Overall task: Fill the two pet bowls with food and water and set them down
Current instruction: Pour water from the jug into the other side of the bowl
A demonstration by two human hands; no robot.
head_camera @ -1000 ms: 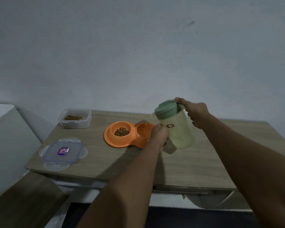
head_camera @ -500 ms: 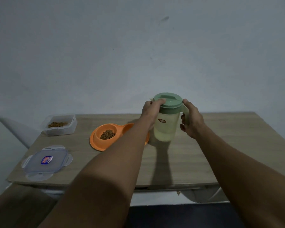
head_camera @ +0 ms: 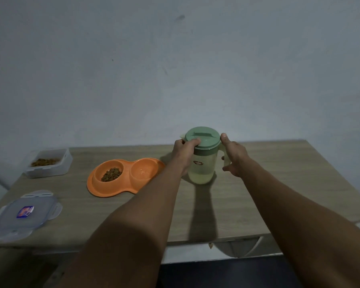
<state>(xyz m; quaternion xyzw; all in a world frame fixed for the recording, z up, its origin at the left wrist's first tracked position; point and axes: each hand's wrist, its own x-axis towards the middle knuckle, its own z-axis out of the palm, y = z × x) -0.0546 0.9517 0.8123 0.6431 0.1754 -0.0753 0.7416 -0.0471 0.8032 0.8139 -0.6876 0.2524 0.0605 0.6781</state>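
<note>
I see the pitcher (head_camera: 202, 163) standing upright on the wooden table (head_camera: 279, 183), just right of the orange double bowl (head_camera: 125, 177). My left hand (head_camera: 184, 154) is curled around the pitcher's left side, thumb on the edge of the green lid (head_camera: 202, 137). My right hand (head_camera: 234, 157) is loosely closed about the handle, thumb touching the lid's right edge. The bowl's left well holds kibble (head_camera: 111, 174); the right well appears wet, contents unclear. A clear container (head_camera: 48, 163) with kibble and its detached cover (head_camera: 25, 214) lie far left.
</note>
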